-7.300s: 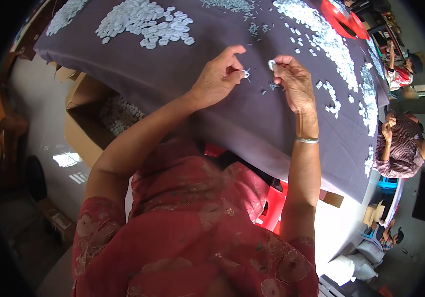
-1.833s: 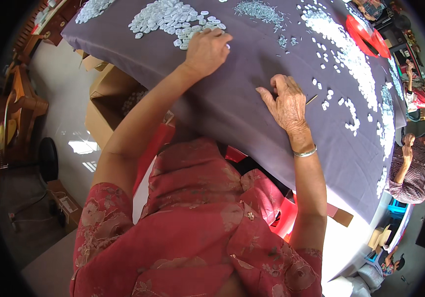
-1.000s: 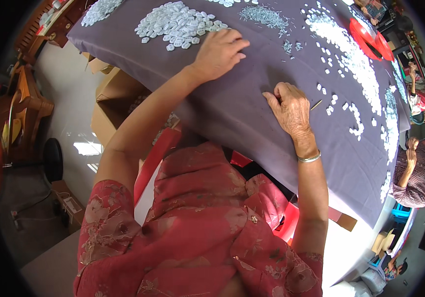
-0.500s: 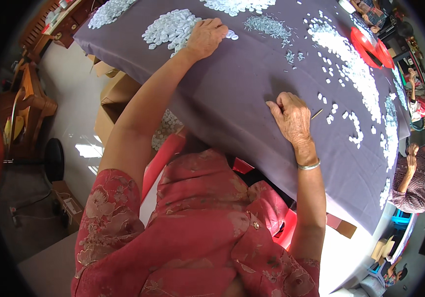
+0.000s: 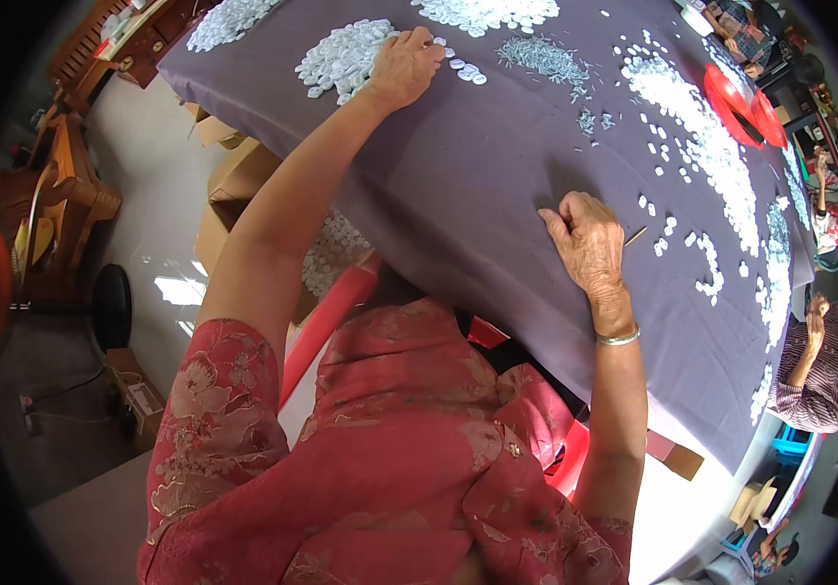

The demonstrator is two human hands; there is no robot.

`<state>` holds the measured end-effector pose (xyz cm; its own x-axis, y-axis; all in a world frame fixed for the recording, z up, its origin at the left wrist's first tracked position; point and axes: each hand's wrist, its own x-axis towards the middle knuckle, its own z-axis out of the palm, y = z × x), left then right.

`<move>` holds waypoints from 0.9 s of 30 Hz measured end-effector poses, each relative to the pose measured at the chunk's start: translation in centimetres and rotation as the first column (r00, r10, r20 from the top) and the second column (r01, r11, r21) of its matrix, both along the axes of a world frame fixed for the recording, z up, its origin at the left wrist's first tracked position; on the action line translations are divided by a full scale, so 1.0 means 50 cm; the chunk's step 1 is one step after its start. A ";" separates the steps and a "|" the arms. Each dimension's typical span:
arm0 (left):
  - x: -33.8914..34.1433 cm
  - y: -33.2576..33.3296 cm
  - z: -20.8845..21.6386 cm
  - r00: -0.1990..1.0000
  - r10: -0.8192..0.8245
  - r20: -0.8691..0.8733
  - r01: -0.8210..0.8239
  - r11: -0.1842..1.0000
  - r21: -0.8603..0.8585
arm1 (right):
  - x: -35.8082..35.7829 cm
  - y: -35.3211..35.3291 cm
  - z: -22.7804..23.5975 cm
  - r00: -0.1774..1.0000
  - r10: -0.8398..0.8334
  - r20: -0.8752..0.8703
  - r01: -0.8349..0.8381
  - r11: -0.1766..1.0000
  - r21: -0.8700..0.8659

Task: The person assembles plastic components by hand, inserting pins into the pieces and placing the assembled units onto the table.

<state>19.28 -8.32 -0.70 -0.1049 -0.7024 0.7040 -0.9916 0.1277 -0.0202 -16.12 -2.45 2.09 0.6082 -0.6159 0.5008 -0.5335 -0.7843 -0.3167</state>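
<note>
My left hand reaches to the far side of the cloth-covered table. It lies against the right edge of a heap of white oval pieces, its fingers bent but apart, the fingertips partly hidden. Several loose white oval pieces trail off to the right of those fingers. Nearer to me, my right hand rests on the cloth, fingers curled in and thumb out to the left. A thin brown stick pokes out from its right side; the rest is hidden by the hand.
Beyond lie more white heaps and a pile of small grey-blue slivers. White pieces spread down the right side, near a red container. A cardboard box stands below the table's left edge. Other people sit at right.
My left hand has drawn back slightly left toward the heap, leaving more loose oval pieces visible beside its fingers. My right hand keeps its place on the cloth. The view has shifted a little.
</note>
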 end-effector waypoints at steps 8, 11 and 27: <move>-0.162 0.051 0.036 0.958 -0.267 -0.108 0.258 0.962 -0.093 | -0.013 -0.007 -0.012 0.999 0.009 0.036 -0.012 0.998 0.066; -0.257 0.086 0.048 0.850 -0.459 -0.258 0.454 0.887 -0.083 | -0.033 -0.004 -0.006 0.992 -0.030 0.120 0.032 0.999 -0.015; -0.329 0.117 -0.005 0.423 -0.205 -0.883 0.503 0.863 0.040 | -0.353 -0.074 -0.001 0.698 -0.649 0.303 0.624 0.759 0.186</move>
